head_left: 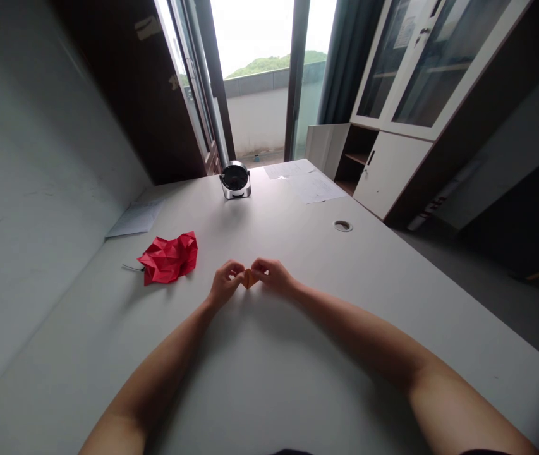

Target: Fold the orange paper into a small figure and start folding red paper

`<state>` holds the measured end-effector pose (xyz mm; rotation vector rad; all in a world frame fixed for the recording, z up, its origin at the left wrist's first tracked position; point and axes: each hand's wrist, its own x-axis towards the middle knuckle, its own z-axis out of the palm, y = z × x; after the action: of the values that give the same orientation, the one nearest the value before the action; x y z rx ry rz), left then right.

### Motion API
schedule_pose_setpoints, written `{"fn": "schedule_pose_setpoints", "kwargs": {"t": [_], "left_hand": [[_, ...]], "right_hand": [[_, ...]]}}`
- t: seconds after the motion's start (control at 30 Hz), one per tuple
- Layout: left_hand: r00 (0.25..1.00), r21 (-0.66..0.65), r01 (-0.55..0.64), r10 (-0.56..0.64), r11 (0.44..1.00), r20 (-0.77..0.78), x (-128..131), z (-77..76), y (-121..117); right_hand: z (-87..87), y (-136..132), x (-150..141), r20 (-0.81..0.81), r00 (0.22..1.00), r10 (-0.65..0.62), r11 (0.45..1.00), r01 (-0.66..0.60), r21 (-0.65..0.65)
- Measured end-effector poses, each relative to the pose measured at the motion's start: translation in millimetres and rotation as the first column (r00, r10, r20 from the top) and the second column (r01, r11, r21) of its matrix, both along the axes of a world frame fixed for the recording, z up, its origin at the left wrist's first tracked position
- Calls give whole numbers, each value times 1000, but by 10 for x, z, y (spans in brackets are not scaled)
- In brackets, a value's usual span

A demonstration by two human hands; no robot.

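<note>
A small folded piece of orange paper (249, 279) is held low over the white table (260, 366), between my two hands. My left hand (226, 282) pinches its left side, thumb and fingers together. On the other side, my right hand (272, 275) pinches the right edge in the same way. The paper has a crease down its middle and a point towards me; the fingers cover its outer parts. To the left lies a creased sheet of red folded paper (169, 258), apart from both hands.
A round black fan-like device on a metal stand (236, 180) stands at the table's back. White sheets (314, 188) lie at the far right, and more paper (135, 218) by the left wall. A round cable hole (343, 225) is set in the tabletop. Cabinets (395, 170) stand beyond.
</note>
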<state>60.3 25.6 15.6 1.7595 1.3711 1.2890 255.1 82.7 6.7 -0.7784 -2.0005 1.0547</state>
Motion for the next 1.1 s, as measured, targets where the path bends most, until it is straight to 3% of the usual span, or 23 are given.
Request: {"fn": "schedule_pose_setpoints", "kwargs": {"t": [0.4,0.73,0.87,1.1], "left_hand": [[993,-49,33,-27,998,111,-17,-50,29],[960,-116,-55,85,992,267,-35,-96,73],[946,-125,-119,151,985,285,-47,-82,79],[967,-121,-86,112,989,228,-24,-97,61]], "right_hand": [[-19,5,-17,21,1000,6,1000,-7,28],[-7,53,19,-31,993,-111,994,111,-21],[-3,60,21,-42,990,-136,990,134,-35],[-34,41,8,-87,991,-97,994,93,-48]]}}
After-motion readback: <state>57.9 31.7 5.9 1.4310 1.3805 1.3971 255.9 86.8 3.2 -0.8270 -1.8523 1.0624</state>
